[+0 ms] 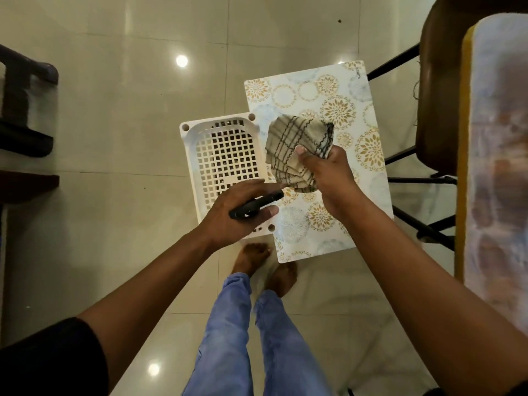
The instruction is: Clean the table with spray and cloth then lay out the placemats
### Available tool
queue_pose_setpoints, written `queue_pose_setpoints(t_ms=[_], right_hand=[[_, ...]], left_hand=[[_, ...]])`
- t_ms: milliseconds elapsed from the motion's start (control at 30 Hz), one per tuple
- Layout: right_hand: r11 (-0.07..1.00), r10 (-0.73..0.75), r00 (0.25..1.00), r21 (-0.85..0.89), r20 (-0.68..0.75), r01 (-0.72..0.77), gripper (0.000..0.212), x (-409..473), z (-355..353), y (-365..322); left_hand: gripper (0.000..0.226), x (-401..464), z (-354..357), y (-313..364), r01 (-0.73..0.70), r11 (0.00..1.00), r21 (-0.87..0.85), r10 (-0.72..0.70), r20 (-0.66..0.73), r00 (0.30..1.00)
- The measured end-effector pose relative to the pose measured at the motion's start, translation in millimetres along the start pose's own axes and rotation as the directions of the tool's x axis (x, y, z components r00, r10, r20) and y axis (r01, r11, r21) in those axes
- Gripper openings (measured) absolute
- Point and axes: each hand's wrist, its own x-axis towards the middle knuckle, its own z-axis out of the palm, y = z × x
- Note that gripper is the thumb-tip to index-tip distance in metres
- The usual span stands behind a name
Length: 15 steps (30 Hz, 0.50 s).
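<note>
My right hand [328, 178] grips a beige cloth [294, 144] with dark checked lines, held bunched above the placemats. My left hand [237, 212] holds the black head of a spray bottle [257, 205]; the bottle's body is hidden under the hand. A stack of white placemats [320, 115] with gold and pale blue floral rings lies on the floor below both hands. The table [497, 138], with a mottled top and a yellow edge, runs along the right side of the view.
A white perforated plastic basket [225, 155] sits on the tiled floor beside the placemats. A brown chair [440, 81] with black legs stands next to the table. Dark furniture [23, 110] is at the left. My bare feet [265, 267] stand near the placemats.
</note>
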Motion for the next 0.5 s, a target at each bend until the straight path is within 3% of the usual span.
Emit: queue_pose_setpoints(t_ms=[333,500], right_hand=[[0.983,0.067,0.995,0.174,-0.078,-0.053,0.015,-65.3,-19.6,-27.9],[0.934,0.139,0.98,0.349,-0.142,-0.082,0.02,-117.0,-33.7,-60.5]], left_hand=[[0.036,-9.3,-21.7,71.7,0.109,0.989,-0.095,-0.11,0.004,0.994],[0.03,-15.8,-42.2,139.1,0.011,0.998,-0.069,-0.015,-0.057,0.998]])
